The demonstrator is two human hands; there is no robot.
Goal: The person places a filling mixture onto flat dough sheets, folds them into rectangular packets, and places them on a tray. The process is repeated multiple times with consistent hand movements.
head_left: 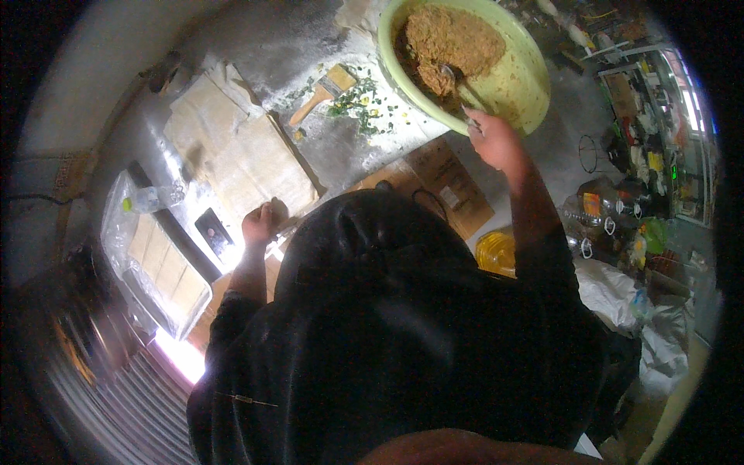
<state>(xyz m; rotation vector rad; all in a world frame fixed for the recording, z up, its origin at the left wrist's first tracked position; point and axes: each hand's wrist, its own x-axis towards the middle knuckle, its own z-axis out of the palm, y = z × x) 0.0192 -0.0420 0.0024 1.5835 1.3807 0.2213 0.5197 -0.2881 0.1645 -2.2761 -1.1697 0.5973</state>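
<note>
My right hand [494, 139] grips the handle of a metal spoon [471, 97] at the near rim of a pale green basin [536, 85]. The spoon's bowl rests in a brown, minced-looking filling [457, 39] heaped at the basin's far left. My left hand [260, 223] is closed at the near edge of a stack of thin, pale dough sheets [240, 143]; whatever its fingers hold is hidden. Between stack and basin, a wooden-handled brush [322, 94] lies on the floured table among chopped green bits [363, 105].
A phone [213, 231] lies left of my left hand, near a plastic bottle [151, 199] and a tray of pale sheets [167, 267]. Cardboard [446, 182] and a jug of yellow oil [496, 252] stand below the table's near edge. Large bottles [593, 205] and white sacks [608, 287] crowd the right.
</note>
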